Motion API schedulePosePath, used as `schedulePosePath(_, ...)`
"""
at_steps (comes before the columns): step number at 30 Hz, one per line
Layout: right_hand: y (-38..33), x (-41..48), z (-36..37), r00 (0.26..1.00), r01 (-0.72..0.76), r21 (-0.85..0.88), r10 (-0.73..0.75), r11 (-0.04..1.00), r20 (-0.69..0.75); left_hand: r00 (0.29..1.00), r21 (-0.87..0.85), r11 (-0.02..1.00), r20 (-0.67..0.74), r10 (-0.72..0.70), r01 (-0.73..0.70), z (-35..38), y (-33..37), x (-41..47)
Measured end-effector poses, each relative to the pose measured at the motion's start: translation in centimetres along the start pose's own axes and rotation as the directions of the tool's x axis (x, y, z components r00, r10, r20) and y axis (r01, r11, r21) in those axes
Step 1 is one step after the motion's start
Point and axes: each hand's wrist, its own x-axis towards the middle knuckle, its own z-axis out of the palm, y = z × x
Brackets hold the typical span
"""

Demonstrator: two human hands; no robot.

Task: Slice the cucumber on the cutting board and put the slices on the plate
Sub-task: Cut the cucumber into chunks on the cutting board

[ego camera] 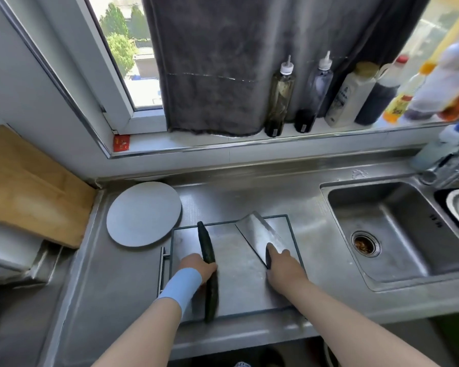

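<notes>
Item: whole cucumber point(206, 245), uncut, on cutting board point(239, 282).
Likely firm, slick-skinned and prone to roll; left hand point(196, 266) gripped its middle, right hand point(284, 266) held the cleaver point(257, 231) handle.

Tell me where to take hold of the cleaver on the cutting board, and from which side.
Take the cleaver by its dark handle, coming from the near right. The broad blade lies flat on the cutting board, pointing away to the far left, so the handle is the end nearest the right hand, which is on it.
</notes>
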Motion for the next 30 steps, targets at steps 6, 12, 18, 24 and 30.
schedulePosePath(6, -0.1, -0.6, 0.2, 0.998, -0.048, 0.03, 0.049, 0.998, -0.036, 0.783, 0.501, 0.736, -0.168, 0.599, -0.456, -1.3, 0.9, 0.0)
schedulePosePath(12, -0.4, -0.9, 0.7, 0.994, -0.098, -0.033, 0.1, 0.995, 0.051, 0.594, 0.733, 0.228, 0.287, 0.751, -0.641, -0.3, -0.6, 1.8)
schedulePosePath(18, -0.3, -1.3, -0.5, 0.999, -0.02, 0.044, 0.019, 0.999, 0.028, 0.648, 0.732, 0.277, 0.285, 0.706, -0.623, -1.2, 0.0, 2.6)
schedulePosePath(24, -0.8, -1.4, -0.9, 0.998, 0.046, 0.105, -0.042, 0.993, -0.039, 0.857, 0.533, 0.715, 0.038, 0.514, -0.453, -1.4, -0.1, 1.8)
schedulePosePath(30, -1.2, -1.1, -1.6, 0.984, 0.133, 0.266, -0.094, 0.955, -0.152, 0.947, 0.353, 0.898, -0.082, 0.309, -0.263, -0.3, -1.8, 1.6)
